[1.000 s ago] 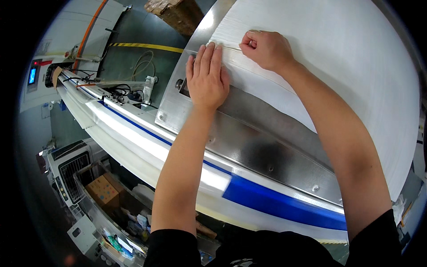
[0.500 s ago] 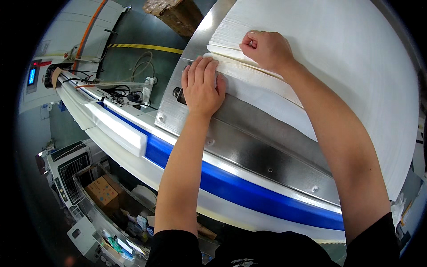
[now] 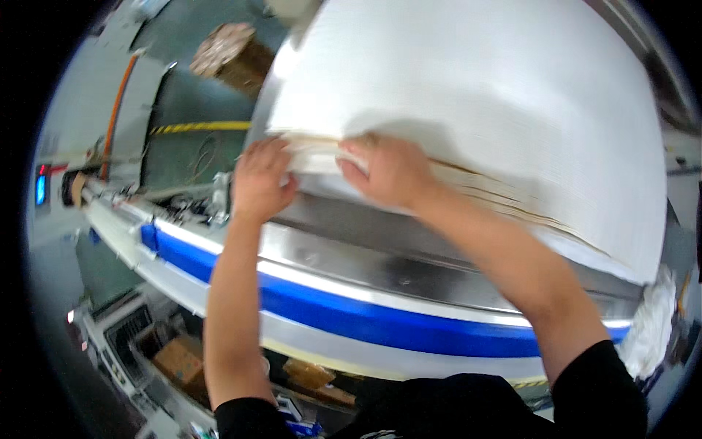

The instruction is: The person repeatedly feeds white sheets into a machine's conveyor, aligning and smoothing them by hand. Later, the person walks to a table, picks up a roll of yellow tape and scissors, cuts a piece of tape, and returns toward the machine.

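1. Fingers, right: the fingers [image 3: 357,144] of the right hand [image 3: 391,170] are bent, thumb below them and a narrow gap between, at the front edge of the white layered stack [image 3: 475,88]. Blur prevents telling whether a layer is pinched.
2. Fingers, left: the left hand [image 3: 257,183] lies at the stack's front left corner, fingers close together and bent, thumb slightly apart. Whether they grip cannot be told.
3. Stack: rests on the metal bench [image 3: 409,272]. Its top is broad and white; to the right of the right hand, its front edge shows several layers parted by thin brownish lines.
4. In front of the stack, past the metal strip of the bench: a long blue band [image 3: 351,314], curved by the lens.
5. Right of the stack, at its front corner: a crumpled white bundle [image 3: 652,329].
6. Left of the stack, on the floor: a brown block [image 3: 238,62] and a yellow-and-black stripe [image 3: 205,126].
7. Farther left of the stack: a small lit blue screen [image 3: 41,189].
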Available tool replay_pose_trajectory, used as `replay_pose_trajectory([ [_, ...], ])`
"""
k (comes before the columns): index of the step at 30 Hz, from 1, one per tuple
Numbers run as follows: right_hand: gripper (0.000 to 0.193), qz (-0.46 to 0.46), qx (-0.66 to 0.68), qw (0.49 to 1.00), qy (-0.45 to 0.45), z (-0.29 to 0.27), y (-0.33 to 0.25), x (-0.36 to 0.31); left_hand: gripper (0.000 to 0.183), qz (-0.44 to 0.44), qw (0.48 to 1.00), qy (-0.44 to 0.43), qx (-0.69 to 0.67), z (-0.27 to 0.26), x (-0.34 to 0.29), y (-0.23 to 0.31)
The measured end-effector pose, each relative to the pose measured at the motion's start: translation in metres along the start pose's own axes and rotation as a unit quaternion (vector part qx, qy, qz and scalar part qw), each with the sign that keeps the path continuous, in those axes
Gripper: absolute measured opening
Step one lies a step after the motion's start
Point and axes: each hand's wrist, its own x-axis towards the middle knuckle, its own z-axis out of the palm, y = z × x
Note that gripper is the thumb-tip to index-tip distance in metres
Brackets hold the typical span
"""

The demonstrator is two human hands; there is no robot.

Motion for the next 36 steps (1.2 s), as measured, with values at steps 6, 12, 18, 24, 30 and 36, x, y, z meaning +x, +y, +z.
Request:
replay_pose_trajectory([
  [6,0.027,0.17,-0.235,0.953,0.084,-0.102,0.09,-0.182,0.052,0.006,0.967,-0.231,0.109,-0.03,0.023,0.0],
  [12,0.035,0.354,-0.376,0.856,-0.005,-0.257,0.192,-0.372,0.054,-0.053,0.895,-0.38,0.227,-0.013,0.065,0.029],
  [18,0.046,0.398,-0.373,0.835,0.071,-0.364,0.287,-0.506,0.033,-0.071,0.889,-0.371,0.257,0.024,0.059,-0.016],
  [24,0.052,0.516,-0.388,0.759,-0.091,-0.45,0.36,-0.594,0.035,-0.147,0.889,-0.357,0.245,0.046,0.04,-0.071],
  [30,0.034,0.599,-0.262,0.746,-0.126,-0.509,0.401,-0.655,0.041,-0.103,0.825,-0.438,0.341,0.037,0.045,-0.058],
  [36,0.033,0.553,-0.387,0.717,-0.176,-0.5,0.409,-0.674,0.026,-0.114,0.857,-0.363,0.347,0.03,0.043,-0.044],
])
